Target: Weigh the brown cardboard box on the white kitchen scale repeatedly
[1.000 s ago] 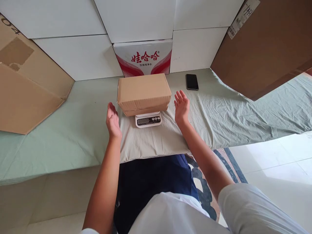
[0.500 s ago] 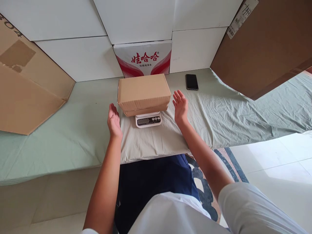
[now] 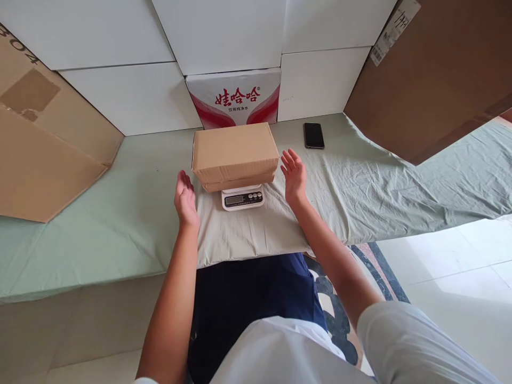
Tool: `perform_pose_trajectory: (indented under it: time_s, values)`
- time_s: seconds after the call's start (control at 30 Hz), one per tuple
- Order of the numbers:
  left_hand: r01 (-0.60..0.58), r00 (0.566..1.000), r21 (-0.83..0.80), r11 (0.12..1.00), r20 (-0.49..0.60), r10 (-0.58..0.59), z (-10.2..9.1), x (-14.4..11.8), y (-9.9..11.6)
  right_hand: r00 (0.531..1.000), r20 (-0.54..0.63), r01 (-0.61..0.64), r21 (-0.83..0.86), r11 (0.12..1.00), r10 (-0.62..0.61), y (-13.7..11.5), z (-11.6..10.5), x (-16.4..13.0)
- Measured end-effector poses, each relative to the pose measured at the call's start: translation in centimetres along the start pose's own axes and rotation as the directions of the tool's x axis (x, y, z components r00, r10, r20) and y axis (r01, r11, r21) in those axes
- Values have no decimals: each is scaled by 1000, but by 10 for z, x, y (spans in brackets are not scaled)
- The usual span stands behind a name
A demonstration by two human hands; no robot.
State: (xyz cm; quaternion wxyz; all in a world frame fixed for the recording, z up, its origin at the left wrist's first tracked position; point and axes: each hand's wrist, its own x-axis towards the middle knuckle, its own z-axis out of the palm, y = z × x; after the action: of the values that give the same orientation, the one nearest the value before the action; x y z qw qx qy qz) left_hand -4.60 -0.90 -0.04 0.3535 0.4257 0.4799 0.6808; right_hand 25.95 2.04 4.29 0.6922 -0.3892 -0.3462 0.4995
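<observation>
1. A plain brown rectangular cardboard box [image 3: 235, 153] is set on a small white digital scale [image 3: 242, 198], which stands on the wrinkled pale green cloth-covered table [image 3: 380, 186].
2. The left hand [image 3: 185, 200] is held upright just beside the box's left end, palm turned inward, fingers loose and spread, nothing gripped.
3. The right hand [image 3: 294, 174] is raised at the box's right end, palm facing it, fingers extended; contact appears absent, though the gap is hard to judge.
4. A black phone [image 3: 313, 135] lies flat well to the right, near the stacked white boxes [image 3: 132, 96].
</observation>
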Motion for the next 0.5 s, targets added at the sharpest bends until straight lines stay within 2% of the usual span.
perform_pose_trajectory:
  time_s: [0.5]
  values:
    - [-42, 998, 92, 995, 39, 39, -2, -1, -2, 1000, 8, -6, -3, 1000, 6, 0, 2, -1]
